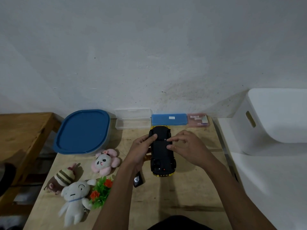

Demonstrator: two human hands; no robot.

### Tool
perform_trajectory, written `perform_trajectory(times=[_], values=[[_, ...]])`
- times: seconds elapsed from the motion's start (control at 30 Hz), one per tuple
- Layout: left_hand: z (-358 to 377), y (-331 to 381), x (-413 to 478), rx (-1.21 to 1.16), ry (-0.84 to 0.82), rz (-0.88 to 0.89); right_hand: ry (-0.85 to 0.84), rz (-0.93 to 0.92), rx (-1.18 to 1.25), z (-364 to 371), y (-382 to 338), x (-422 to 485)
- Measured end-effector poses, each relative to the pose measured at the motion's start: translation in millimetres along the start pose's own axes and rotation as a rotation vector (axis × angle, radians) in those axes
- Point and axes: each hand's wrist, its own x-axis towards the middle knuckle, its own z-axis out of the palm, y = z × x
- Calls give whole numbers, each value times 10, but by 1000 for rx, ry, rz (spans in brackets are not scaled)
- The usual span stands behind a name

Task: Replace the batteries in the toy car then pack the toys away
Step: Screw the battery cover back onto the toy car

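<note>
The yellow toy car (162, 151) lies upside down in the middle of the wooden table (166, 196), its black underside facing up. My left hand (141, 150) grips the car's left side, thumb on the underside. My right hand (186, 146) rests its fingertips on the right part of the underside, near a small screw. A black remote (138, 180) lies under my left wrist. Plush toys sit at the left: a pink panda flower (104, 161), a brown striped one (61, 178) and a white one (74, 200).
A container with a blue lid (83, 131) stands at the back left. Along the wall are a clear case (132, 119), a blue case (169, 119) and a pink case (198, 120). A green plastic plant (101, 191) lies by the plush toys. A white bin (274, 120) stands at the right.
</note>
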Motion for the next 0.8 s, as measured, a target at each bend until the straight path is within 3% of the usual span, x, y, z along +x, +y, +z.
perform_trajectory(times=[0.23,0.37,0.53,0.8], values=[[10,-15,-1,-66,0,-25,47,20,160,88,-1,-63],[11,-16,24,-82,-20,-3,87,171,404,213,32,-85],[-35,-60,32,-57,-127,47,-71,272,526,245,-16,-121],[-30,-145,88,-7,-141,112,-14,327,622,297,28,-87]])
